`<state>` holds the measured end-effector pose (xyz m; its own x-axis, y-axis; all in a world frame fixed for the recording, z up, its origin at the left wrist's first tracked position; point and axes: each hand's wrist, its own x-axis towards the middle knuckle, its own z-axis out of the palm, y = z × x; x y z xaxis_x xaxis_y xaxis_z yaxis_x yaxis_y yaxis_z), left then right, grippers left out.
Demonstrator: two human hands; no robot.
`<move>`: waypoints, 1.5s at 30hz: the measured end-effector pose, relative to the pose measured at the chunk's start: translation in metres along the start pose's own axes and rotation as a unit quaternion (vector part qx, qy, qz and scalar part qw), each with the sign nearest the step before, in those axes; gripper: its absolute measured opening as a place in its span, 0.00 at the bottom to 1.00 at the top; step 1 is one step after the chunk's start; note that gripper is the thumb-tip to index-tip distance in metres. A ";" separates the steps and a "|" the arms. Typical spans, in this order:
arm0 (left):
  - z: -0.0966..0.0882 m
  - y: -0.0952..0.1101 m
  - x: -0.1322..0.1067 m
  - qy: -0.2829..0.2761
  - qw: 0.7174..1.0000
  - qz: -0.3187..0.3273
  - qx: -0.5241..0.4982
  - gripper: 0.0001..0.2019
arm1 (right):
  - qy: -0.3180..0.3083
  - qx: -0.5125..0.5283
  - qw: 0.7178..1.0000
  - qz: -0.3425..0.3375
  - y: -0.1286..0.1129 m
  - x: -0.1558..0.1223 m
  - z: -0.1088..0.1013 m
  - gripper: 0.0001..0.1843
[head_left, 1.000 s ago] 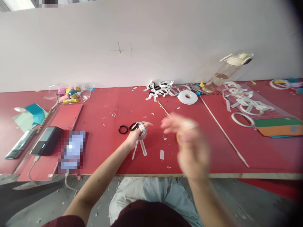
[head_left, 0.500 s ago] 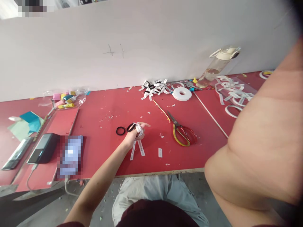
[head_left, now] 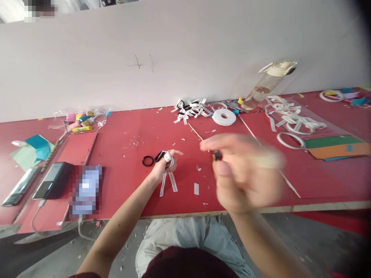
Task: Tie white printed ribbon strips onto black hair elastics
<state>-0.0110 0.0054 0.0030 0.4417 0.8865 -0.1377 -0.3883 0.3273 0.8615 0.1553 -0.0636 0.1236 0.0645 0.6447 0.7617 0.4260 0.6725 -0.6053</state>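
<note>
My left hand (head_left: 166,165) is closed on a white printed ribbon (head_left: 172,182), whose two tails hang down over the red table. A black hair tie (head_left: 159,156) pokes out at the back of that hand, beside the ribbon. Just left of it, a second black hair tie (head_left: 147,161) lies flat. My right hand (head_left: 246,170) is raised in front of the camera, smeared by motion. Its index finger and thumb are apart, with nothing seen between them. Behind it the scissors (head_left: 215,157) are mostly hidden; only a bit of yellow handle shows.
Ribbon bows (head_left: 191,110) are heaped by the wall, near a white tape roll (head_left: 224,117) and a leaning water bottle (head_left: 266,85). Loose white ribbons (head_left: 290,112) and coloured sheets (head_left: 336,146) lie right. A phone (head_left: 87,189) and a black box-shaped device (head_left: 55,179) lie left.
My right arm, which filled the right side close to the camera, has swung down and inward, so the right hand now covers the scissors. My left hand stays put with the ribbon.
</note>
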 end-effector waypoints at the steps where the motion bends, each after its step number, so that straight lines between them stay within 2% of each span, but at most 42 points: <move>1: 0.000 0.000 0.000 0.006 1.000 0.000 0.000 0.24 | -0.008 0.008 1.000 -0.004 0.006 -0.011 0.009 0.13; 3: -0.001 0.000 -0.001 0.017 1.000 0.003 -0.004 0.24 | -0.043 0.003 0.999 0.028 0.021 -0.040 0.028 0.11; 5: 0.000 0.000 -0.001 0.014 1.000 0.009 -0.014 0.23 | -0.080 -0.017 0.992 0.100 0.035 -0.071 0.044 0.05; 8: 0.003 -0.001 -0.002 -0.007 0.999 0.011 -0.032 0.21 | -0.133 -0.025 0.976 0.168 0.045 -0.108 0.062 0.11; 11: 0.007 -0.004 -0.003 -0.021 0.999 0.000 -0.032 0.22 | -0.138 -0.075 0.969 0.188 0.046 -0.123 0.073 0.12; 16: 0.010 -0.009 -0.004 -0.018 0.999 0.001 -0.035 0.23 | -0.122 -0.121 0.970 0.170 0.047 -0.122 0.081 0.12; 22: 0.014 -0.009 -0.006 0.002 1.000 0.006 -0.022 0.25 | -0.117 -0.084 0.960 0.241 0.048 -0.122 0.080 0.15; 30: 0.014 -0.008 -0.007 -0.018 0.999 0.022 -0.016 0.24 | -0.110 -0.048 0.956 0.269 0.048 -0.120 0.081 0.14; 38: 0.011 -0.011 -0.004 -0.003 0.999 0.007 -0.044 0.25 | -0.109 -0.113 0.951 0.265 0.051 -0.125 0.088 0.15; 45: 0.008 -0.013 -0.003 -0.008 0.998 0.003 -0.061 0.25 | -0.124 -0.112 0.953 0.253 0.052 -0.124 0.090 0.12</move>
<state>-0.0011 -0.0044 -0.0039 0.4511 0.8837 -0.1249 -0.4855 0.3604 0.7965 0.0882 -0.0758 -0.0227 0.1087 0.9504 0.2914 0.5810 0.1771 -0.7944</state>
